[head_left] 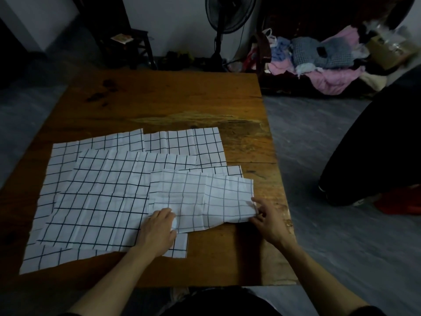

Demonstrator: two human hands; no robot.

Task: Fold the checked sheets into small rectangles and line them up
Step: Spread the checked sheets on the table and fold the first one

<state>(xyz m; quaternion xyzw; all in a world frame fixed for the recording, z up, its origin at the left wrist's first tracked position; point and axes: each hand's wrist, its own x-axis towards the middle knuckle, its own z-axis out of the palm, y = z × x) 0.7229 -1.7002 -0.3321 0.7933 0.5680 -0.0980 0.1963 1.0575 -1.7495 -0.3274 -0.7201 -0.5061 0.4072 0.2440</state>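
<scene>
I am partway through folding the top sheet (200,197), which lies doubled over at the near right of the desk (173,103), on top of the other checked sheets (98,192) spread flat to the left. My left hand (159,229) rests on its near left corner, fingers curled at the edge; whether they pinch it I cannot tell. My right hand (266,222) pinches the near right corner. Next, I judge, comes another fold, with edges matched squarely. No small rectangles are lined up yet. The loose sheets underneath could drag along. A fan (227,17) and a clothes pile (319,62) stand well beyond the desk.
</scene>
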